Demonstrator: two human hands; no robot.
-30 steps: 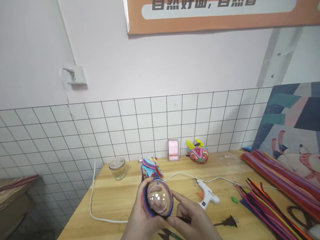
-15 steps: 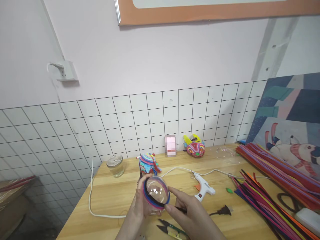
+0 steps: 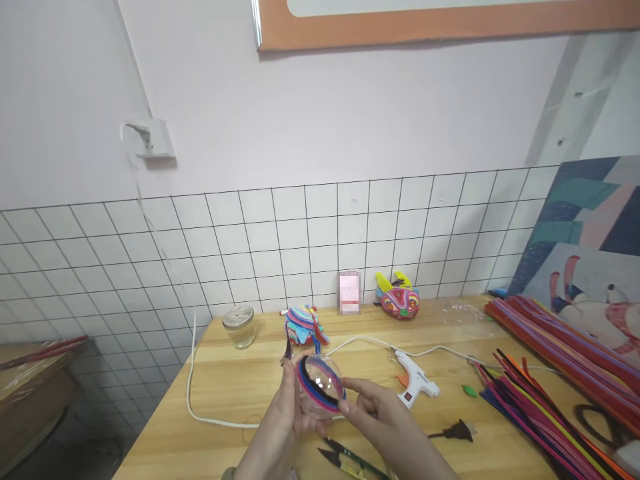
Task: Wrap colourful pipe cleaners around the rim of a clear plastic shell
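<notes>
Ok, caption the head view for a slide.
Both hands hold a clear plastic dome ringed with coloured pipe cleaners above a wooden table.

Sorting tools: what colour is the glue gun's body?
White glue gun, orange trigger; head view.

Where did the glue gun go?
The white glue gun lies on the wooden table, just to the right of the right hand and left of the pile of colourful pipe cleaners.

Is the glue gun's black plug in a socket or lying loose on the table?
Loose. The black plug lies flat on the wooden table, prongs pointing right, beside the white glue gun; no socket is near it.
</notes>
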